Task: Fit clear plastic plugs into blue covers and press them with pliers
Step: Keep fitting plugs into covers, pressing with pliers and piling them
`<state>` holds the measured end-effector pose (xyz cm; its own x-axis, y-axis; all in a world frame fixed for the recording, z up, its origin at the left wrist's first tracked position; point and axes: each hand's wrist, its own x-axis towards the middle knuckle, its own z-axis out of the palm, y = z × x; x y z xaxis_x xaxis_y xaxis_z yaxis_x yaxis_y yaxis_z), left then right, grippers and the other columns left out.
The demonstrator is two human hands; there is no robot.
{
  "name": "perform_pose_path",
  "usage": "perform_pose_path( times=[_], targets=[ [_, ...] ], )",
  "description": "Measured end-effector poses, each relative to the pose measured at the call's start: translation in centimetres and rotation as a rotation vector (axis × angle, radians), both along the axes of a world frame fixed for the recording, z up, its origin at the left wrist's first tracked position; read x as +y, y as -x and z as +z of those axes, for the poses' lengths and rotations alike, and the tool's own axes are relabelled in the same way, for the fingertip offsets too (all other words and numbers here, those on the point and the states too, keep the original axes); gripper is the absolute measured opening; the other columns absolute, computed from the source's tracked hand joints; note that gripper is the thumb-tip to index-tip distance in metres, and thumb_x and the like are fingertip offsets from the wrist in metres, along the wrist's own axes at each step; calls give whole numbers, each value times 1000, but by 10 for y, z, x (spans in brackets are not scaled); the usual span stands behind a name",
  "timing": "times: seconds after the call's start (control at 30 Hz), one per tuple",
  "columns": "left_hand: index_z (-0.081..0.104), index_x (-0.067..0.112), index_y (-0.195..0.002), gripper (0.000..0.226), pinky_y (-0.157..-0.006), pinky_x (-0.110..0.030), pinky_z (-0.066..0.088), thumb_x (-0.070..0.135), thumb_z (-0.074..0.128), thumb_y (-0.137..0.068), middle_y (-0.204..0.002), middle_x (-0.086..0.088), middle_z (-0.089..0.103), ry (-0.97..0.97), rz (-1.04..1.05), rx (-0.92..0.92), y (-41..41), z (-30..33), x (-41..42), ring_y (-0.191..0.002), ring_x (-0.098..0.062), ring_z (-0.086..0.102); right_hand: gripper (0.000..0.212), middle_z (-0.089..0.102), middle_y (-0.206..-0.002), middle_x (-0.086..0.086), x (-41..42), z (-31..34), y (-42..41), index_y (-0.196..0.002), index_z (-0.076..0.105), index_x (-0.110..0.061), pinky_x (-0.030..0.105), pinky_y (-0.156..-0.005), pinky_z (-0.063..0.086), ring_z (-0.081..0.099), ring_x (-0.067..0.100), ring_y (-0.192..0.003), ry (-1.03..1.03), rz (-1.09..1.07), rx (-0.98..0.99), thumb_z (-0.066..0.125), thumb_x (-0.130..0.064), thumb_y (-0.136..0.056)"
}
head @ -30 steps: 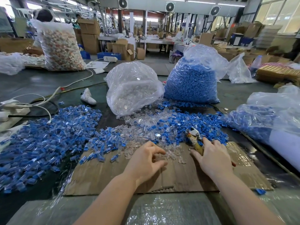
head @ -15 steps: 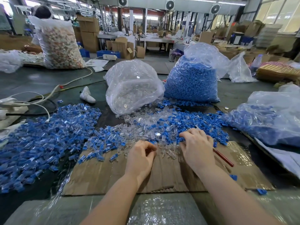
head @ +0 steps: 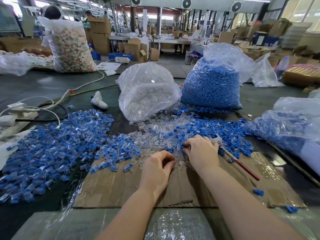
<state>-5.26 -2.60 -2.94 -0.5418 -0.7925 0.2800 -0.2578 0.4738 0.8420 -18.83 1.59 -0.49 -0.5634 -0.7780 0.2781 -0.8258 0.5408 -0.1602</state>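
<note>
Head cam, looking down at the desk [head: 43,87], which is dark green-grey. Closest to the bottom edge is some bubble wrap [head: 173,224], then a flat cardboard sheet [head: 121,186] lying across the lower middle.

Left hand [head: 158,168] sits on the far edge of the cardboard with fingers curled in, pinching what looks like a clear plastic plug [head: 181,164] between the fingertips, though it's small and hard to be sure. Right hand [head: 201,151] is just past it and slightly right, fingers curled down into the loose parts; I can't tell what, if anything, it's actually gripping. The pliers [head: 237,160] lie right beside that hand, metal head poking out behind the knuckles and a red handle running toward the lower right.

Loose clear plugs [head: 155,134] are spread in the centre of the frame, mixed with blue covers [head: 216,129] on the right side. A big pile of what look like assembled blue pieces [head: 52,148] fills the left.

Further back: a bag of clear plugs [head: 147,94] in the centre, a bag of blue covers [head: 213,84] to its right, and another bag [head: 294,125] at the right edge. White cables [head: 52,103] are on the left. Upper left has a big sack of mixed-colour parts [head: 71,47] with a person [head: 52,13] behind it.
</note>
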Motion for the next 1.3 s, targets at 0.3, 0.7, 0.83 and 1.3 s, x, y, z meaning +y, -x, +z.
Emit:
perform_pose_path(
  times=[0.3,0.7,0.83,1.3],
  targets=[
    [68,25,-95,14,-72,1,37,14,61,-88,-85,20,56,10,-17,-8,-2,2,1,-79,10,53,11,58,-95,-6,7,3,-2,-92,56,-22,32,-87,41,50,16,-94,159,64,-15,52,-32,-92],
    [62,30,-89,22,-75,-18,51,9,60,-88,-80,10,66,-121,9,96,-2,-1,0,-78,-5,63,21,63,-91,1,40,-18,-41,-102,71,-7,25,-78,47,60,15,-83,562,269,-282,60,1,-87],
    [60,31,-83,24,-68,-9,46,8,62,-87,-75,10,64,-118,-7,101,-2,-2,0,-71,3,58,14,65,-86,-1,44,-19,-42,-93,70,-9,29,-77,49,61,14,-82,616,276,-290,67,-1,-82],
    [63,21,-85,17,-69,-14,49,4,64,-84,-78,1,66,-147,-76,93,-4,3,3,-74,-6,61,13,65,-74,-2,46,-22,-47,-79,69,-12,23,-66,42,62,18,-67,605,273,-145,75,-2,-72]
  ],
)
